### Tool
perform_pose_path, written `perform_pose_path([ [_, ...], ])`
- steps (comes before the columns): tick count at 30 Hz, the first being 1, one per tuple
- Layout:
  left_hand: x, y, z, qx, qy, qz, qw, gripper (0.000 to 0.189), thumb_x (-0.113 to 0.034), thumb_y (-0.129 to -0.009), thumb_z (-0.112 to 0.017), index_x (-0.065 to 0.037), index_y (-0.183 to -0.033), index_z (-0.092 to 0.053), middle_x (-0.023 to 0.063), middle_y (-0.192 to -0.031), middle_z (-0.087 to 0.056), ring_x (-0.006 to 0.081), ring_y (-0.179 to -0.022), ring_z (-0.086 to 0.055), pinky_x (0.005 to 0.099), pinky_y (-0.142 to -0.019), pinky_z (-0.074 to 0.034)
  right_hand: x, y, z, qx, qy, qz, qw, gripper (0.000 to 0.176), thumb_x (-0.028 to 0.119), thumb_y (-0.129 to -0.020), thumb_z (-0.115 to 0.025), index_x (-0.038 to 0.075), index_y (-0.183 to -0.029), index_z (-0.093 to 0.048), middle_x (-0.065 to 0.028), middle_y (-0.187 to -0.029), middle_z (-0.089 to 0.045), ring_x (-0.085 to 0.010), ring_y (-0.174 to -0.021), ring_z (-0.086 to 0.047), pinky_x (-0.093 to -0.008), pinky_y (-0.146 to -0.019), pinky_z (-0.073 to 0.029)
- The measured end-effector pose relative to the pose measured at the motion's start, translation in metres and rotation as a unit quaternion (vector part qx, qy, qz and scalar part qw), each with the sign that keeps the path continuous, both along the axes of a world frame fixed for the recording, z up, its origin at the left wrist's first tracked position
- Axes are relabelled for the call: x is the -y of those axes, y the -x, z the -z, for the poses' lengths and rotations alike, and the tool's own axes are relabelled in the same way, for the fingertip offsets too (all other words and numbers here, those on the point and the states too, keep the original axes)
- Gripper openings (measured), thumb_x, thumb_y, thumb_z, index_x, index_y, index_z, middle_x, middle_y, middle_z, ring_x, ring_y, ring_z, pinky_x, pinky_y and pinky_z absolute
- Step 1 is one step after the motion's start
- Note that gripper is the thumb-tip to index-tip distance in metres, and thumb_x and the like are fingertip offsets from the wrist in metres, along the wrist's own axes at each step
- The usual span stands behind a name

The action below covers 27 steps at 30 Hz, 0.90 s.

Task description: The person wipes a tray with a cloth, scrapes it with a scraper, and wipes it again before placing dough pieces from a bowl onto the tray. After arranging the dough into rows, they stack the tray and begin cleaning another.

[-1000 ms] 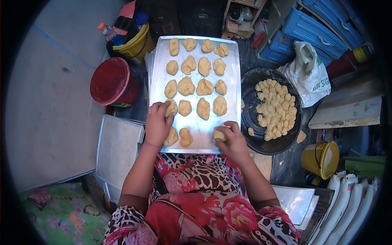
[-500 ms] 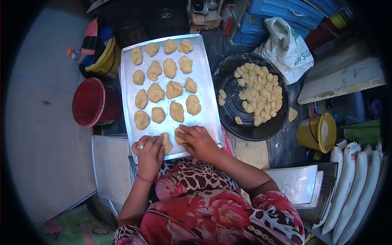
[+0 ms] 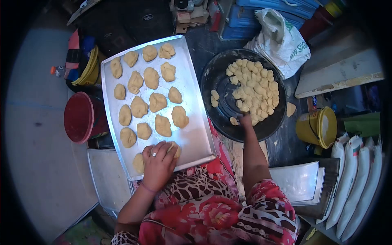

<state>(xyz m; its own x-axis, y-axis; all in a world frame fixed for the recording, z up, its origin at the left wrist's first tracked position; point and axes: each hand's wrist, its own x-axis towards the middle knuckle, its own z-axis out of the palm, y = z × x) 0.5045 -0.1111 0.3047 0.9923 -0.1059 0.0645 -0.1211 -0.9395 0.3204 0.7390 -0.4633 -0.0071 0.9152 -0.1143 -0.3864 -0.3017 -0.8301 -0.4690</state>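
My left hand (image 3: 159, 161), with a ring on one finger, lies with curled fingers over a dough piece (image 3: 176, 150) near the front of a metal baking tray (image 3: 192, 139). Another dough lump (image 3: 138, 163) sits just left of those fingers. Behind them, several irregular pale lumps (image 3: 163, 125) stand in rough rows. My right hand (image 3: 245, 120) reaches into a wide black basin (image 3: 212, 75), at the near edge of a heap of small dough balls (image 3: 257, 87). A separate small piece (image 3: 234, 121) lies beside it. Shadow hides the right fingers.
A white sack (image 3: 281, 45) stands behind the basin. To the right are a yellow bucket (image 3: 316, 127) and several long filled white bags (image 3: 347, 183). A red bucket (image 3: 79, 117) is left of the tray, and flat metal trays (image 3: 296, 181) lie at lower right.
My right hand has left the dough on the tray and moved right into the basin. My left hand now covers a dough piece. The tray appears further left and more tilted in view.
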Motion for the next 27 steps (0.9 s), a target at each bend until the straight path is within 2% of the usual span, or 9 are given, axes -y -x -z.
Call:
perform_pose_path([
  [4, -0.004, -0.003, -0.011, -0.039, -0.009, -0.008, 0.999, 0.039, -0.019, -0.070, -0.074, -0.012, -0.106, -0.061, 0.0056, -0.111, -0.058, 0.0243, -0.114, -0.052, 0.0490, -0.096, -0.030, 0.000, 0.023, 0.079, -0.036, 0.108, -0.085, 0.990, 0.055, 0.028, -0.077, -0.067, 0.004, -0.125, -0.054, -0.0237, -0.112, -0.063, -0.0369, -0.107, -0.059, -0.0421, -0.089, -0.048],
  [8, -0.003, -0.001, -0.018, -0.068, -0.008, -0.037, 0.997, 0.035, -0.020, -0.071, -0.074, -0.012, -0.103, -0.062, 0.0044, -0.110, -0.058, 0.0236, -0.114, -0.052, 0.0500, -0.096, -0.029, -0.031, 0.027, 0.082, -0.109, 0.068, -0.002, 0.992, 0.056, 0.032, -0.075, -0.068, 0.009, -0.124, -0.054, -0.0261, -0.118, -0.058, -0.0423, -0.112, -0.054, -0.0450, -0.092, -0.045],
  [12, -0.006, 0.003, -0.011, -0.042, 0.026, -0.036, 0.998, 0.031, -0.022, -0.074, -0.073, -0.013, -0.102, -0.063, 0.0036, -0.112, -0.058, 0.0232, -0.117, -0.051, 0.0506, -0.096, -0.028, -0.044, 0.013, 0.039, -0.130, 0.023, -0.072, 0.989, 0.045, 0.030, -0.076, -0.069, 0.007, -0.114, -0.060, -0.0200, -0.108, -0.065, -0.0374, -0.100, -0.062, -0.0456, -0.086, -0.047],
  [14, -0.006, 0.005, -0.010, -0.042, 0.018, -0.022, 0.999, 0.032, -0.022, -0.075, -0.072, -0.014, -0.105, -0.063, 0.0043, -0.116, -0.058, 0.0239, -0.118, -0.050, 0.0505, -0.096, -0.027, -0.051, 0.003, 0.009, -0.053, -0.018, -0.049, 0.997, 0.038, 0.024, -0.076, -0.070, 0.004, -0.107, -0.061, -0.0163, -0.094, -0.068, -0.0315, -0.087, -0.065, -0.0397, -0.079, -0.049],
  [16, -0.007, 0.007, -0.013, -0.031, 0.025, -0.028, 0.999, 0.034, -0.022, -0.075, -0.073, -0.014, -0.107, -0.063, 0.0048, -0.119, -0.057, 0.0243, -0.118, -0.050, 0.0499, -0.096, -0.027, -0.050, 0.004, -0.035, 0.089, -0.291, 0.081, 0.949, 0.026, 0.016, -0.078, -0.069, 0.002, -0.099, -0.061, -0.0081, -0.083, -0.062, -0.0183, -0.074, -0.060, -0.0302, -0.071, -0.047],
  [19, -0.011, 0.020, -0.016, -0.005, 0.040, -0.049, 0.998, 0.040, -0.023, -0.074, -0.073, -0.015, -0.111, -0.062, 0.0052, -0.124, -0.056, 0.0253, -0.119, -0.049, 0.0485, -0.098, -0.026, -0.080, 0.033, -0.177, 0.132, -0.465, 0.072, 0.872, 0.027, 0.002, -0.080, -0.064, 0.003, -0.106, -0.056, -0.0031, -0.086, -0.052, -0.0093, -0.075, -0.051, -0.0228, -0.068, -0.043],
  [22, -0.025, 0.040, -0.022, 0.011, 0.056, -0.081, 0.995, 0.046, -0.025, -0.076, -0.071, -0.015, -0.119, -0.058, 0.0037, -0.132, -0.051, 0.0243, -0.125, -0.044, 0.0492, -0.101, -0.023, -0.111, 0.079, -0.249, 0.186, -0.471, -0.007, 0.862, 0.045, -0.001, -0.079, -0.064, 0.005, -0.122, -0.049, -0.0034, -0.089, -0.052, -0.0091, -0.078, -0.050, -0.0221, -0.070, -0.042],
  [25, -0.033, 0.052, -0.023, -0.033, -0.012, -0.101, 0.994, 0.052, -0.026, -0.075, -0.072, -0.020, -0.124, -0.056, 0.0026, -0.127, -0.055, 0.0261, -0.126, -0.043, 0.0508, -0.099, -0.024, -0.142, 0.118, -0.270, 0.274, -0.371, -0.141, 0.876, 0.042, 0.007, -0.079, -0.069, 0.002, -0.118, -0.056, -0.0018, -0.084, -0.053, -0.0093, -0.071, -0.050, -0.0235, -0.066, -0.045],
  [27, -0.033, 0.055, -0.006, -0.006, -0.020, -0.111, 0.994, 0.052, -0.024, -0.075, -0.071, -0.020, -0.125, -0.056, 0.0024, -0.126, -0.055, 0.0260, -0.125, -0.043, 0.0504, -0.099, -0.024, -0.168, 0.141, -0.249, 0.273, -0.331, -0.213, 0.878, 0.040, 0.016, -0.082, -0.068, 0.005, -0.118, -0.058, -0.0093, -0.089, -0.060, -0.0197, -0.068, -0.059, -0.0306, -0.068, -0.048],
])
